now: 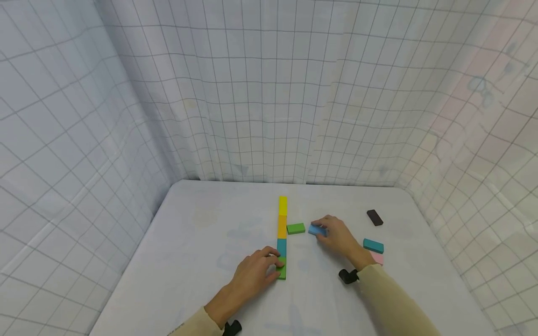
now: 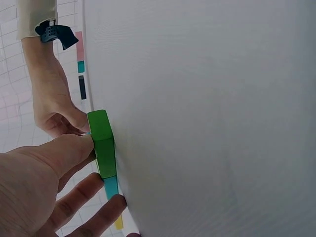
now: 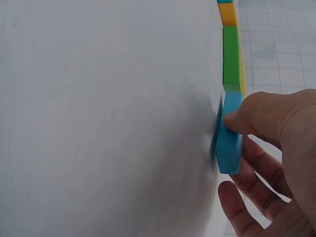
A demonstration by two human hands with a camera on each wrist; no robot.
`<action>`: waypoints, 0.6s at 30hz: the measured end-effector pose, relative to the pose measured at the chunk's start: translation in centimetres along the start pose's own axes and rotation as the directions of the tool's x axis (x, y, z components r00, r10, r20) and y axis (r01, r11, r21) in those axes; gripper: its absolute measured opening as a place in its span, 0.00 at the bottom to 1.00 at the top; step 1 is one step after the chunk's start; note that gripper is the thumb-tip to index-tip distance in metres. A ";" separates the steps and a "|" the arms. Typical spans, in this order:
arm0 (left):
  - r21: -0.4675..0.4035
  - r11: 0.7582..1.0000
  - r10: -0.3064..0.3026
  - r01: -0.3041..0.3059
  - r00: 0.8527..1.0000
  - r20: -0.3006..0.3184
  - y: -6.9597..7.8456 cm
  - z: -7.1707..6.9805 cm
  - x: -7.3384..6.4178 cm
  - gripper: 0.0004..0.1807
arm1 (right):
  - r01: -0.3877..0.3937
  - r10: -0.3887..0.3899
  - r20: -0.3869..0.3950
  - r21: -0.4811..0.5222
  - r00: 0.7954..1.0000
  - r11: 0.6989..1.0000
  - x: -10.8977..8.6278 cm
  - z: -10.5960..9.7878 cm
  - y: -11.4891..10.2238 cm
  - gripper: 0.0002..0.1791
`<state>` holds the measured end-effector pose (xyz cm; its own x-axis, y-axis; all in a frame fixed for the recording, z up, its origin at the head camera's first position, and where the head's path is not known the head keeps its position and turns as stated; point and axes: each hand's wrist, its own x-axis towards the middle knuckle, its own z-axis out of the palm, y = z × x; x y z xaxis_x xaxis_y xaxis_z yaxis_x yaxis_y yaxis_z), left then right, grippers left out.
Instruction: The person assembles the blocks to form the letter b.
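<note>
While right hand [image 1: 334, 234] pinches blue block [image 3: 229, 150], its long axis points left toward green block [image 1: 296, 228]; left hand [image 1: 254, 269] holds row-end block [image 2: 104, 155].

Over to the right of the orange block [image 1: 282, 227], I see an oblong sky-blue block [image 1: 317, 230] pinched in the right hand [image 1: 336, 235]; toward its near side, the green end block [image 1: 282, 275] lies flat, touched by the left hand [image 1: 253, 269].

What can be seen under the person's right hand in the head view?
Part of a blue block shows under the right hand, which covers the rest. Anything else beneath that hand is hidden in this view.
</note>
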<state>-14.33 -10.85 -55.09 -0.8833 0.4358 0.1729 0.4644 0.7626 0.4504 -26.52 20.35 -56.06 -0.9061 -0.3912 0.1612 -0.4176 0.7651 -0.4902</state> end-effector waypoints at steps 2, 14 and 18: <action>-0.006 1.000 0.002 -0.002 1.000 0.000 0.1 -0.1 -0.1 0.08 | -0.004 0.004 0.004 -0.004 1.000 1.000 0.1 0.1 0.0 0.21; -0.009 1.000 -0.002 0.002 1.000 0.008 0.2 -0.4 -0.1 0.09 | -0.026 0.026 0.030 0.003 0.999 1.000 0.4 0.6 -0.5 0.22; -0.011 1.000 -0.003 0.003 1.000 0.008 0.2 -0.4 -0.1 0.09 | -0.038 0.038 0.029 -0.008 0.999 0.999 0.4 0.7 -0.6 0.22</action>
<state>-14.14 -10.93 -54.72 -0.8839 0.4378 0.1644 0.4614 0.7586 0.4600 -26.61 19.36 -56.25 -0.9191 -0.3763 0.1171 -0.3831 0.7836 -0.4890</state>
